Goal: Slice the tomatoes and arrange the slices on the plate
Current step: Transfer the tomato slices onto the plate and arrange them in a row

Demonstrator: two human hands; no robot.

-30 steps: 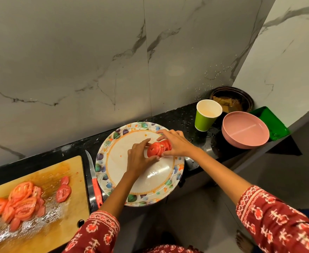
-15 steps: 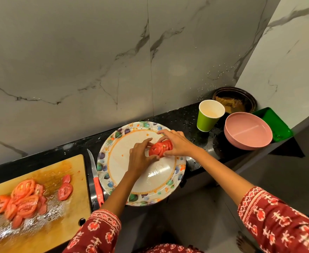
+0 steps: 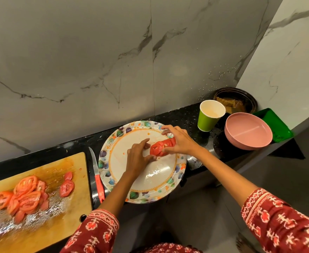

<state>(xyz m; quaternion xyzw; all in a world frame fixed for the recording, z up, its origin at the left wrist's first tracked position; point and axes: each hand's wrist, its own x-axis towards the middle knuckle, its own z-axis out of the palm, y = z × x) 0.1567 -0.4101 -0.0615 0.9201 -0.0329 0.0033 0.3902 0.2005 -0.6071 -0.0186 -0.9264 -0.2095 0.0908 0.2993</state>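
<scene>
Both hands' grip clasps a glossy stack of tomato slices [image 3: 162, 147] on the round floral plate [image 3: 113, 157]: left hand [image 3: 138, 157], right hand [image 3: 180, 141]; the stack now fans wider than before.

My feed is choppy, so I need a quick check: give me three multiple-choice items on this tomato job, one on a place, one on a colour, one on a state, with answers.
1. Where does the red-handled knife lie?
A. on the wooden cutting board
B. on the black counter between board and plate
C. in the pink bowl

2. What colour is the paper cup's outside?
A. green
B. pink
C. white

3. What is the state of the stack of tomato slices over the floral-rimmed plate?
A. lying loose, untouched
B. held between both hands
C. skewered on the knife

Answers: 1 B, the knife rests on the black counter between the wooden cutting board and the plate. 2 A, the cup's wall is green, only its inside pale. 3 B, the left hand and right hand both grip the stack.
</scene>
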